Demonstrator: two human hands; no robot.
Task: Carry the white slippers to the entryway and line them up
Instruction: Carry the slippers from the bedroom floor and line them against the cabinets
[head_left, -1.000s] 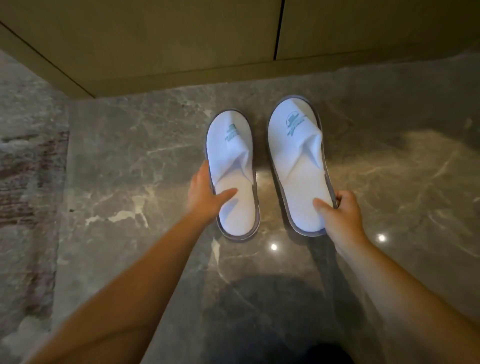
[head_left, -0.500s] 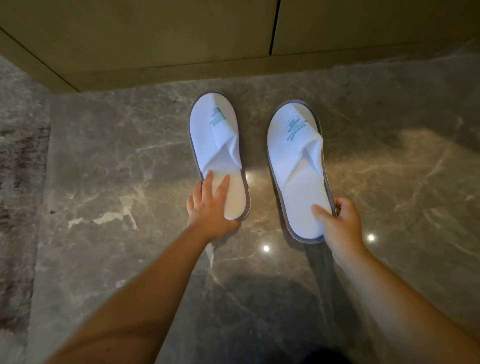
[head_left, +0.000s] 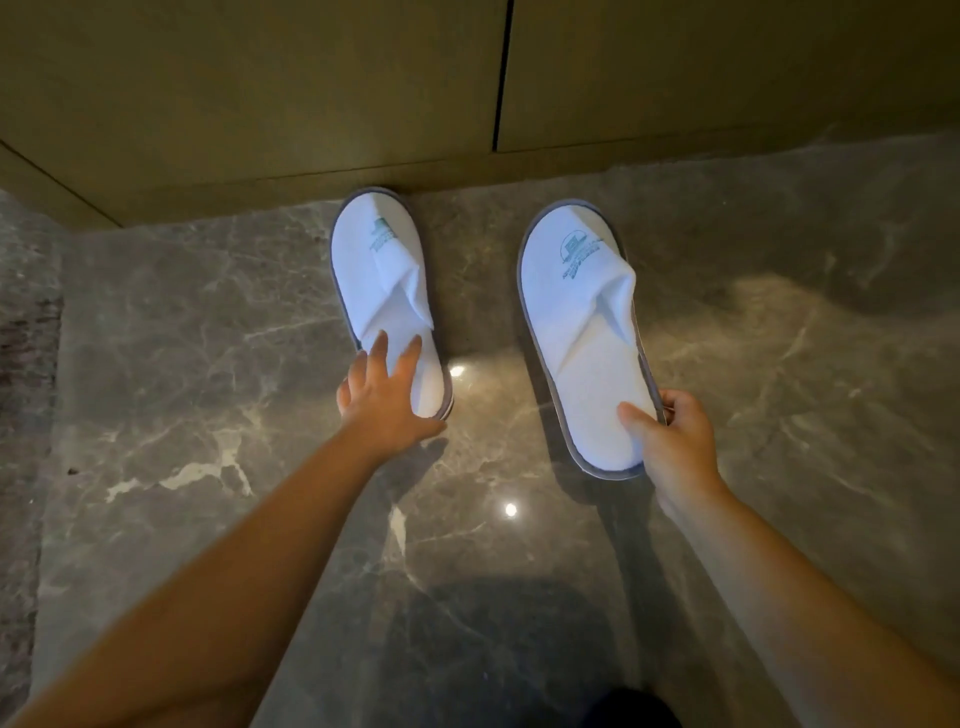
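Head view, the only one. Lining-up step, clearly: both slippers down on the marble floor (head_left: 218, 322), toes pointing to 12 o'clock at the wall panel (head_left: 311, 104).

Left slipper (head_left: 382, 291) at about 11 o'clock from centre, toe touching or just short of the panel base, hard to say which. Left hand (head_left: 387, 400) flat on its heel, fingers (head_left: 378, 353) spread and pressing down on the terry, nothing pinched. Looks like a push, not a grip.

Right slipper (head_left: 576, 322) at about 1 o'clock, sitting a bit closer to the camera than its mate, toe well short of the panel, heel swung slightly toward 5 o'clock. Right hand (head_left: 675, 447) pinching the heel rim, thumb on top of the insole, other fingers curled under the edge.

Not lined up yet, probably. Next move likely: slide the right one toward 12 until the toes match, straighten the heel, close the gap toward 9 o'clock a touch. Light soles on polished stone, so easy to overshoot. Gentle nudge, then let go.
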